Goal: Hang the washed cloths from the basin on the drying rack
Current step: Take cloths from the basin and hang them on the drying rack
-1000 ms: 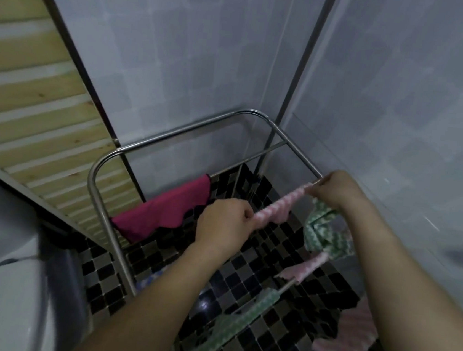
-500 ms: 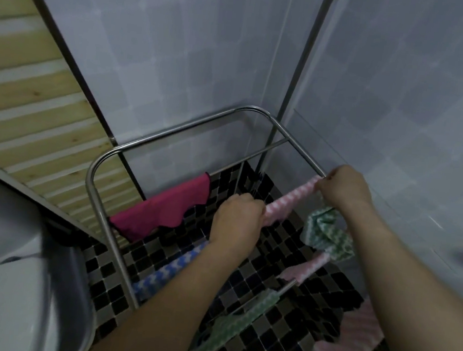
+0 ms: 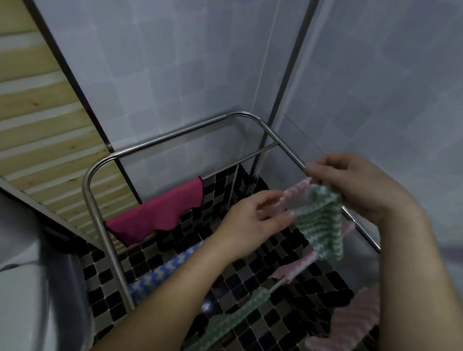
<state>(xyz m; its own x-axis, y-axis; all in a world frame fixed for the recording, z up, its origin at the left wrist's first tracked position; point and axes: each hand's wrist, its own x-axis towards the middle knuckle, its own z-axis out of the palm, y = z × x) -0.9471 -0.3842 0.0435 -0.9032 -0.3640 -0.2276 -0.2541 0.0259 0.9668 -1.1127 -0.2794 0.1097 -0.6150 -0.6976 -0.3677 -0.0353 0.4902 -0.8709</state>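
Head view: your right hand pinches a green-and-white zigzag knitted cloth at the right rail of the tubular steel drying rack. Your left hand, fingers loosely straight, touches its edge. A scalloped magenta cloth drapes the far bar.

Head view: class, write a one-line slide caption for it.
Right hand pinches a green cloth at the drying rack; left hand open beside it.

Magenta cloth, green-and-white zigzag cloth, blue zigzag cloth, black-and-grey checked floor
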